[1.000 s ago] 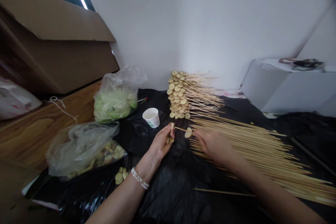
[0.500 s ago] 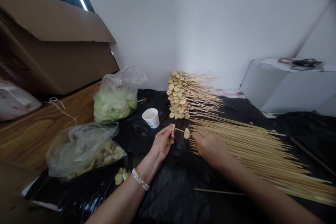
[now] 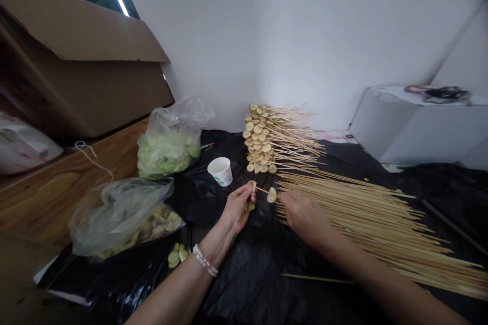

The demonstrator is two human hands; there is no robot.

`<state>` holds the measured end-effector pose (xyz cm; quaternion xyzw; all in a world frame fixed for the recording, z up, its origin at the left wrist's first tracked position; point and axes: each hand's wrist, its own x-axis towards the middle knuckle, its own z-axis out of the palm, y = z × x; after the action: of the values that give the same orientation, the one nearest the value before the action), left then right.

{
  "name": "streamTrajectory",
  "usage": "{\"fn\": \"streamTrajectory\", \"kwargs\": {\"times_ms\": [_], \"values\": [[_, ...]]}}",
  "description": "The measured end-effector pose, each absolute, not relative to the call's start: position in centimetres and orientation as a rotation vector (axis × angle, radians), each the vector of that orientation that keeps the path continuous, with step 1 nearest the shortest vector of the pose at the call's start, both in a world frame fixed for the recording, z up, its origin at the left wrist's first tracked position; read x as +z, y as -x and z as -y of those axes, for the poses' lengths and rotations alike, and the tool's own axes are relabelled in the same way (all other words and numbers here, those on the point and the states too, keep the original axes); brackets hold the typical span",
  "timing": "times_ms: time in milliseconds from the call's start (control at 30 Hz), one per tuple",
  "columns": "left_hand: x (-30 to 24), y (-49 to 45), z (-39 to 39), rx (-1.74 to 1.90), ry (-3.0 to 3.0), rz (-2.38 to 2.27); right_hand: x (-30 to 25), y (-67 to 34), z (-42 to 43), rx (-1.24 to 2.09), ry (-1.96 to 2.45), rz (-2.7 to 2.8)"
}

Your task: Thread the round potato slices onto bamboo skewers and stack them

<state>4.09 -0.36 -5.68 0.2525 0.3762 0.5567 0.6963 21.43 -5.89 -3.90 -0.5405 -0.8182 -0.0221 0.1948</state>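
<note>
Hands are edging closer: right hand (image 3: 305,213) is gripping a skewer (image 3: 262,190) carrying one slice (image 3: 271,195), while left hand (image 3: 238,205) is pinching a second slice (image 3: 252,185) at its tip. Finished skewers (image 3: 263,137) are piling up at the table's (image 3: 57,193) back edge, with many bare sticks (image 3: 381,223) lying along its right side.

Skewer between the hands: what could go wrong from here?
1. The right hand holds the skewer with its tip at a slice pinched in the left hand. A slip could prick those fingers.
2. The thin slice may split when pierced.
3. The open paper cup stands just beyond the left hand, so a stray move might knock it over.
</note>
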Motion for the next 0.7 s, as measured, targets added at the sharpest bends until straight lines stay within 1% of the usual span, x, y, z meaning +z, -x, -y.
{"fn": "streamTrajectory", "kwargs": {"times_ms": [67, 233, 300, 433, 500, 567, 700], "values": [[-5.6, -4.1, 0.4, 1.237, -0.568, -0.837, -3.9, -21.4, 5.8, -0.035, 1.502, 2.285], [-5.7, -4.2, 0.5, 1.230, -0.573, -0.844, -4.1, -21.7, 5.0, 0.210, 1.500, 2.212], [-5.7, -4.2, 0.5, 1.236, -0.572, -0.843, -4.3, -21.7, 5.0, 0.148, 1.496, 2.215], [-5.7, -4.2, 0.4, 1.233, -0.562, -0.853, -4.6, -21.4, 5.8, -0.137, 1.478, 2.319], [-5.6, -4.1, 0.4, 1.235, -0.571, -0.859, -4.6, -21.3, 6.0, -0.189, 1.469, 2.357], [-5.5, -4.2, 0.5, 1.241, -0.596, -0.863, -4.5, -21.3, 5.9, -0.118, 1.491, 2.337], [-5.6, -4.7, 1.1, 1.209, -0.680, -0.869, -4.3, -21.4, 5.0, 0.249, 1.503, 2.203]]}}
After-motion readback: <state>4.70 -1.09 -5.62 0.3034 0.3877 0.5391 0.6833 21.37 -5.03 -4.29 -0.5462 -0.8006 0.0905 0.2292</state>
